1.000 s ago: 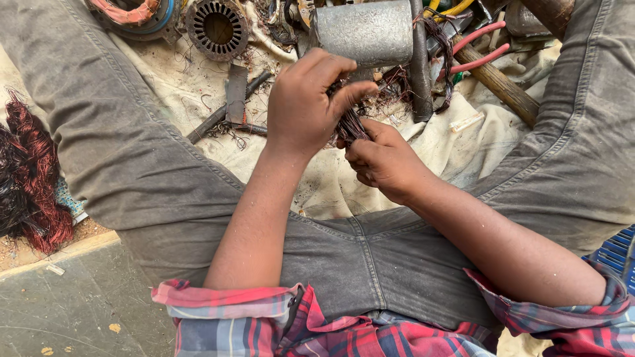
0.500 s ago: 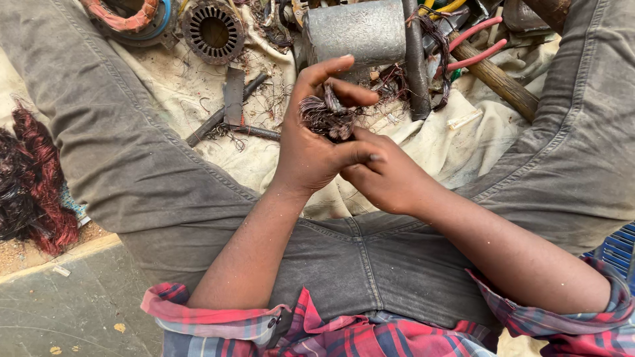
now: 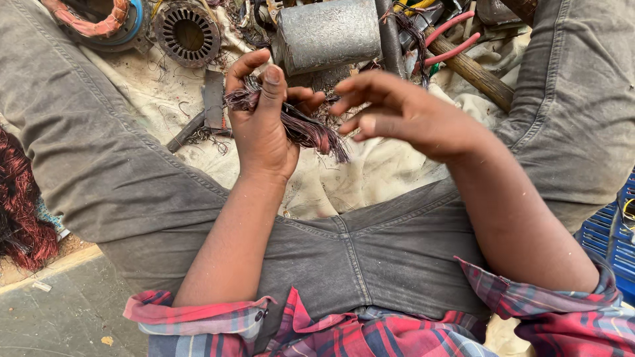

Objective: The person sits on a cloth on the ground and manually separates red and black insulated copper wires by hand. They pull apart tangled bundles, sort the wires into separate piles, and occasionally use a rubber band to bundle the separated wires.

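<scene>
Coppery wire bundle [image 3: 297,122] sits clenched in the left hand [image 3: 261,125], strands fanned outward for picking. Right hand [image 3: 403,112] hovers beside it, grip released.

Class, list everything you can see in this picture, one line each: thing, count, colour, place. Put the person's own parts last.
Bundle of wire strands: one, coppery purple, in the left hand.
Metal cylinder: one, grey, top centre.
Slotted motor core: one, dark grey, top left.
Wound ring: one, orange and blue, top left corner.
Pliers: one, red handles, top right.
Wooden handle: one, brown, upper right.
Cloth: one, cream, under the parts.
Wire heap: one, reddish, far left.
Crate: one, blue, right edge.
Left hand: gripping the bundle.
Right hand: open, beside the bundle.
</scene>
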A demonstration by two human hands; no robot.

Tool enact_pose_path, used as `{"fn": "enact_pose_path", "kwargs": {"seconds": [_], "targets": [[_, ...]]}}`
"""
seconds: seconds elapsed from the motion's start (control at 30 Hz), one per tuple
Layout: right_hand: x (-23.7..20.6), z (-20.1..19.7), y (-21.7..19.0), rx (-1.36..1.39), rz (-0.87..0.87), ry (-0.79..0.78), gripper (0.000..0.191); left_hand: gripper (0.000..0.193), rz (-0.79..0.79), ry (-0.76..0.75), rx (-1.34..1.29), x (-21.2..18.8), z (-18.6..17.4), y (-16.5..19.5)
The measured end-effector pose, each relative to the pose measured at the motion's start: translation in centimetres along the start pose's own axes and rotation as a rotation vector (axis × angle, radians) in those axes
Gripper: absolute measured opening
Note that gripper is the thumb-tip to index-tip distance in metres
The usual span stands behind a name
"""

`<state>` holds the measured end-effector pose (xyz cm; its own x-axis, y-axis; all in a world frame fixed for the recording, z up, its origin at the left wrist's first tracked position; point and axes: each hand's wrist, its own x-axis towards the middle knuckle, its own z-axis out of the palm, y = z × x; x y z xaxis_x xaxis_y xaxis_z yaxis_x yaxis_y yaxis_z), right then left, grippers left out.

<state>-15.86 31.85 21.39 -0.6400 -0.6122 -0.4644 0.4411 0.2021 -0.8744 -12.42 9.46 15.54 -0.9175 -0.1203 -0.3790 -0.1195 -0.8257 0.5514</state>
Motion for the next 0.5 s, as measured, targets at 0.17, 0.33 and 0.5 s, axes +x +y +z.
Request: {"fn": "enact_pose_path", "kwargs": {"seconds": [0.17,0.33,0.5], "targets": [[1.7,-6.8,3.5,-0.691,0.046,0.708,0.034,0.038,-0.077,0.029,-0.039,1.0,-0.9,0.4],[3.6,-7.9,7.1,-1.152,0.563,0.775,0.043,0.035,-0.051,-0.007,0.057,1.0,-0.3,0.0],[3.5,-7.6,6.1,-1.105,0.492,0.773,0.043,0.032,0.01,-0.066,0.114,0.4,0.3,-0.4]]}}
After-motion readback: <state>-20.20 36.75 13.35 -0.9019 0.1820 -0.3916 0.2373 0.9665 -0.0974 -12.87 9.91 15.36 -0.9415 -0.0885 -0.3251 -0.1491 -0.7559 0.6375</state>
